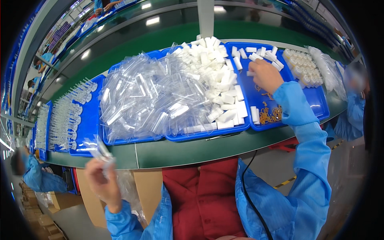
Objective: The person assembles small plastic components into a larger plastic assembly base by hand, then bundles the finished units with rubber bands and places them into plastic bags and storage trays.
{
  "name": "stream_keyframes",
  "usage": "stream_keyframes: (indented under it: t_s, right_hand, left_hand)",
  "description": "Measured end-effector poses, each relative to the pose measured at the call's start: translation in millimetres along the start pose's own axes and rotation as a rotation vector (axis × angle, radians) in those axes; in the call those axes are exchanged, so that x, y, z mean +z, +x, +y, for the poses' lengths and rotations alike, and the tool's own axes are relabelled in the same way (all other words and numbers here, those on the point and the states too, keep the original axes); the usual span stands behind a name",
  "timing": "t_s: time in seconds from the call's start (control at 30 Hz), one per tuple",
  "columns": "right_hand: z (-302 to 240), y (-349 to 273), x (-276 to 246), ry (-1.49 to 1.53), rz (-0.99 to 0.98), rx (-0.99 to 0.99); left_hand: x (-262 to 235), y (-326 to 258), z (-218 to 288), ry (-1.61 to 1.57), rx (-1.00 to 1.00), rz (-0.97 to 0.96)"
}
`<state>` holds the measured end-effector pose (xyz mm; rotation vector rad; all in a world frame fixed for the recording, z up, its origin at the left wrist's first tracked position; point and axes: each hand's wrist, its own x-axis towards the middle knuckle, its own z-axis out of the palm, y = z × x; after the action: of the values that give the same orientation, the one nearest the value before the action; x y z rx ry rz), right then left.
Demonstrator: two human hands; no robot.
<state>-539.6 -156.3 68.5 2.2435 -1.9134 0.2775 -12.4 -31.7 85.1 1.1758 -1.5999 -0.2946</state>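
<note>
My left hand (102,181) is raised near the table's front edge, closed on a small clear plastic bag (102,151). Far to the right, my right hand (265,75) reaches into a blue tray (316,100) and closes its fingers on a small white block (251,73). Yellow rubber bands (269,115) lie on that tray below the hand. More white blocks (224,84) are heaped on the middle tray. A big pile of clear bags (148,96) fills the trays to the left of them.
Blue trays of clear packed pieces (64,116) stand at the left. A bag of pale round parts (306,68) sits at the far right. Other people in blue sleeves work at the left (34,176) and right (354,108). Cardboard boxes (92,200) stand under the green table (180,150).
</note>
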Motion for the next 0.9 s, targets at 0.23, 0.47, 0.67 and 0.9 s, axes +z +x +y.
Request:
stream_keyframes:
  t_s: [0.23,0.47,0.67,0.9]
  right_hand:
    - [-107,-59,-70,1.422,0.157,0.347]
    - [-164,-127,-32,2.140,-0.034,0.599]
    - [-174,-136,-22,1.997,-0.051,0.510]
    - [-178,-145,-28,1.429,0.113,0.147]
  left_hand:
    - [102,-38,57,-0.651,-0.044,-0.538]
    - [139,-53,71,-1.064,-0.345,-0.668]
    - [142,-61,67,-1.082,-0.395,-0.655]
    - [149,-66,63,-0.834,-0.258,-0.546]
